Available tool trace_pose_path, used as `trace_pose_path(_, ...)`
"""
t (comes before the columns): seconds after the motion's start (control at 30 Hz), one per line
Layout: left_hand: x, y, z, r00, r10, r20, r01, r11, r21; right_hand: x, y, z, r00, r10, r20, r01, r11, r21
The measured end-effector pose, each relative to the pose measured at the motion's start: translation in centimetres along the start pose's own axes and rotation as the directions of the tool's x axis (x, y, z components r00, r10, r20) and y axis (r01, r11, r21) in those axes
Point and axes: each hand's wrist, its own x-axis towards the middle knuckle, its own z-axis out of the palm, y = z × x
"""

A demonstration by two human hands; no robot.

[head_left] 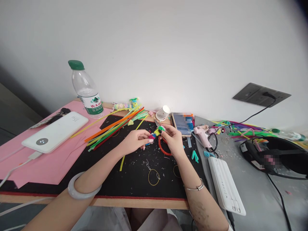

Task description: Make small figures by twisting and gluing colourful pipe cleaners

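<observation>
Between the fingertips of my left hand [137, 141] is a small multicoloured pipe-cleaner piece [157, 132], with blue, pink, yellow and green parts. My right hand [172, 138] is closed at the other side of this piece, around a pair of scissors [164, 148]. Their red handle loop hangs below my palm and a blade tip shows above the fingers. How the fingers sit in the handle is partly hidden. A yellow-green pipe cleaner [122, 163] lies on the black mat [137, 179] beneath my left hand.
Loose pipe cleaners [115, 128] lie left of my hands, near a water bottle [88, 93] and a white power bank [55, 132] on pink paper [69, 163]. A paper cup [163, 113], phone [181, 123] and glue gun [203, 136] stand behind and right. Another power bank [226, 184] lies right.
</observation>
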Motion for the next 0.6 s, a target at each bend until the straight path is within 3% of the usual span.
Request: trace_pose_path(0.6, 0.03, -0.18, 0.01, 0.999, 0.002, 0.036, -0.002, 1.000, -0.015, -0.03, -0.17, 0.24, 1.000, 0.019, 0.016, -0.019, 1.000, 0.002)
